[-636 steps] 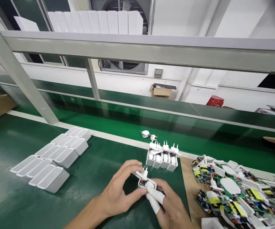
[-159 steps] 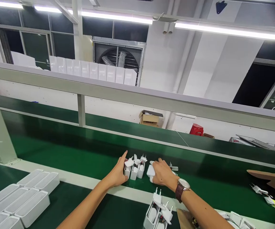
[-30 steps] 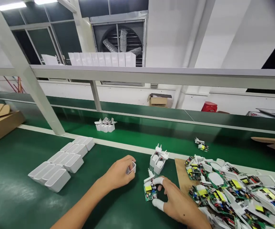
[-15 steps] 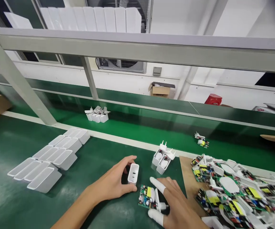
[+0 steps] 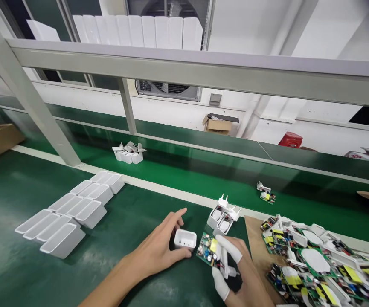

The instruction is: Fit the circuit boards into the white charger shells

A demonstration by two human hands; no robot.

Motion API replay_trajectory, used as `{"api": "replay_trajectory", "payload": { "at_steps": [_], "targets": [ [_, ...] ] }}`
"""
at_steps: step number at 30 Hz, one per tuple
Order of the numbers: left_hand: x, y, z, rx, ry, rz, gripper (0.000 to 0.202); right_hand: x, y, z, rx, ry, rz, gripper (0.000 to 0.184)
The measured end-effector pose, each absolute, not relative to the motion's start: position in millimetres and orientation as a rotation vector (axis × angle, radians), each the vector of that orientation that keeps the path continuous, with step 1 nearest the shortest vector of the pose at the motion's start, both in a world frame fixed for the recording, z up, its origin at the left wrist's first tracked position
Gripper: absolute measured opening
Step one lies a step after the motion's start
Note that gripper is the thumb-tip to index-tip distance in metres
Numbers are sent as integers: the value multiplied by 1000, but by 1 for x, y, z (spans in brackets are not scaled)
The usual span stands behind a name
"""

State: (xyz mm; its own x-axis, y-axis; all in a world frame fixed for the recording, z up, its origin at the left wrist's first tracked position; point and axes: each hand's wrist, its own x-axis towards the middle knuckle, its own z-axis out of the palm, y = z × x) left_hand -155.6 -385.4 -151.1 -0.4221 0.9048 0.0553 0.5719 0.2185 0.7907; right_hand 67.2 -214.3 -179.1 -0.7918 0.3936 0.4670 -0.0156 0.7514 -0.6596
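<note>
A small white charger housing (image 5: 185,239), its opening tipped toward me with slots at the bottom, sits between the thumb and fingers of my left hand (image 5: 158,245), index finger stretched past it. Just right of it, my right hand (image 5: 243,270) pinches a green circuit board (image 5: 207,250) with yellow and blue components and a white plug piece. White covers wrap that hand's thumb and index finger. Board and housing are apart. Behind them stand two filled charger housings (image 5: 221,216) with plug pins sticking up.
Rows of open white housings (image 5: 65,213) stand on the left. A heap of circuit boards (image 5: 315,260) lies on cardboard (image 5: 251,234) at the right. On the green belt (image 5: 184,170) are a cluster of housings (image 5: 129,153) and a loose board (image 5: 267,196). A metal frame (image 5: 171,66) crosses above.
The housing in my left hand has turned, from lengthwise to crosswise. My right hand has closed on the circuit board, now lifted and tilted. The view has shifted slightly.
</note>
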Motion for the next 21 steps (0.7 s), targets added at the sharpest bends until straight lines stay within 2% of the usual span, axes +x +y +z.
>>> {"api": "replay_trajectory", "payload": {
  "at_steps": [3, 4, 5, 8, 10, 14, 21],
  "targets": [
    [-155, -387, -143, 1332, 2008, 981, 137, 68, -215, -173, -419, -2278, 923, 56],
    [-155, -387, -138, 1320, 1975, 951, 138, 69, -215, -172, -446, -2258, 935, 56],
    [-154, -387, -134, 1300, 1948, 919, 128, 69, -215, -171, -467, -2241, 949, 55],
    [-150, -383, -128, 1281, 1937, 892, 74, 69, -219, -168, -481, -2224, 982, 54],
    [-145, -379, -129, 1392, 1956, 966, 59, 69, -222, -165, -397, -2230, 971, 57],
    [-139, -375, -140, 1678, 1944, 1127, 68, 67, -229, -160, -180, -2240, 835, 68],
    [-137, -376, -147, 1800, 1919, 1117, 83, 64, -231, -165, -93, -2283, 690, 76]
  ]
}}
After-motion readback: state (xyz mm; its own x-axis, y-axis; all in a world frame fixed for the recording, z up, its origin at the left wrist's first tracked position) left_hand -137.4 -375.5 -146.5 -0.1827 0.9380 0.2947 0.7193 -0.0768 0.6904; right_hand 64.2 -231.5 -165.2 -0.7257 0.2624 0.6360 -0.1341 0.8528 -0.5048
